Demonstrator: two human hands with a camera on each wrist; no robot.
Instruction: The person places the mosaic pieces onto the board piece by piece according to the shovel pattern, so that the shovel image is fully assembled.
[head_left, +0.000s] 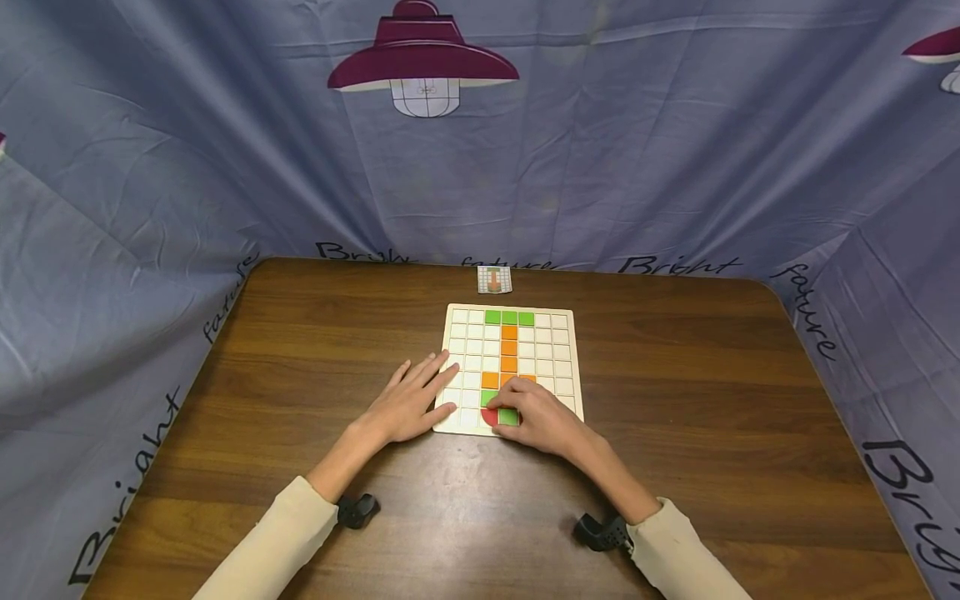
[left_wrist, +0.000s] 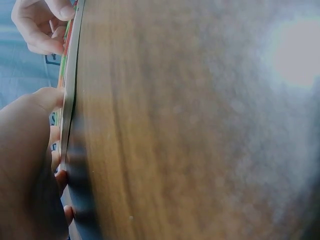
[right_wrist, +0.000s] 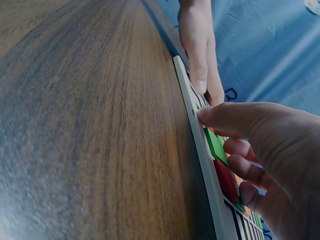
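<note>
A pale square grid board [head_left: 577,387] lies on the table, with green, orange and red tiles forming a pattern. My left hand [head_left: 405,404] rests with fingers spread over the board's left edge. At the front row, my right hand [head_left: 543,417] bends over the tiles, its thumb and index finger pinching a red round-edged tile [head_left: 489,416]. Beside that tile sits a green tile [head_left: 508,417] in the bottom row. Another red tile [right_wrist: 226,181] shows under the right hand's fingers in the right wrist view. Part of the lower pattern is hidden by this hand.
Behind the board lies a small pattern card [head_left: 494,280]. Orange tiles [head_left: 509,348] run down the board's middle below a row of green tiles [head_left: 509,317]. The brown wooden table [head_left: 697,400] is enclosed by a blue-grey curtain [head_left: 637,150].
</note>
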